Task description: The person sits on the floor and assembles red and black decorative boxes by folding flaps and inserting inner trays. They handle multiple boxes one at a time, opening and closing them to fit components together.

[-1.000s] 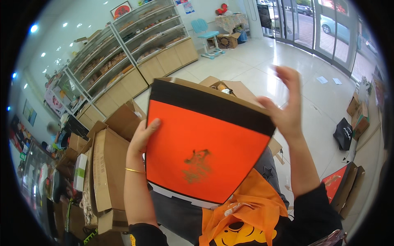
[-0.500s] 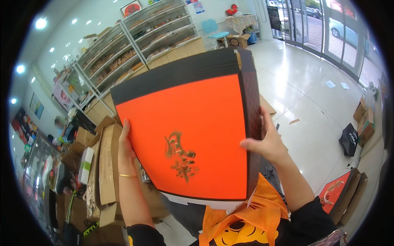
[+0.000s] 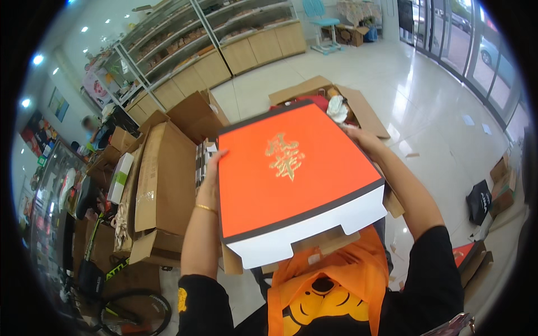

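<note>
Box (image 3: pixel 305 193), smooth orange card, black-edged, squarish, clamped between left grip (image 3: pixel 211 176) and right grip (image 3: pixel 367 143).

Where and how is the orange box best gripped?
Probably by its left and right sides, one hand coming from each, where the left hand and right hand already are. The orange box is broad and flat-topped, so opposed support seems steadier. The near edge looks worse: a notched white flap hangs there.

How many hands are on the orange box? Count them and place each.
2: the left hand at the left side of the orange box, the right hand at its right side. Each is partly hidden behind it; no third hand shows there.
</note>
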Demonstrator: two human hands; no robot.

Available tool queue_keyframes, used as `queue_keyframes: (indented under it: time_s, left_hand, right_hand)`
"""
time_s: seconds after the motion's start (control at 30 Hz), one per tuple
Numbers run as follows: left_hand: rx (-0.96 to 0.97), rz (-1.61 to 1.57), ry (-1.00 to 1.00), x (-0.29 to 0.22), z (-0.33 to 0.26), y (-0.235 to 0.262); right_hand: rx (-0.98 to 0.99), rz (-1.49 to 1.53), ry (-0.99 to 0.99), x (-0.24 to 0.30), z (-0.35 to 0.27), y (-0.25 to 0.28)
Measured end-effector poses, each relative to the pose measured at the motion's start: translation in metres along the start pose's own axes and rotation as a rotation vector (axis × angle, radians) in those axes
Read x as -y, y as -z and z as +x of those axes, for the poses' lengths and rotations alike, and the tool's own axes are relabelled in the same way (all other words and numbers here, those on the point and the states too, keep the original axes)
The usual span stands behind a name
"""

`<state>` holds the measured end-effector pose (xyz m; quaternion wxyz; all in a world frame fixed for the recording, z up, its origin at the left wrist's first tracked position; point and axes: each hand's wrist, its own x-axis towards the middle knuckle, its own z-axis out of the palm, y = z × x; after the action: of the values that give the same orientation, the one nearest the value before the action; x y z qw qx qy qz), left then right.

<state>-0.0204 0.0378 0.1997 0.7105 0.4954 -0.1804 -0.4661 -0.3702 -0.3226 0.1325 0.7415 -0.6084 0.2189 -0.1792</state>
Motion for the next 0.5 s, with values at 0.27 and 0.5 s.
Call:
queue_keyframes:
  time_s: [0.27, 0.5]
  left_hand:
    - [-0.008, 0.058, 0.296, 0.056, 0.017, 0.074]
    - [0.179, -0.105, 0.494, 0.09, -0.004, 0.054]
  right_hand:
    - [0.019, -0.519, 0.483, 0.059, -0.114, -0.072]
    - [0.143, -0.681, 0.304, 0.041, -0.089, -0.033]
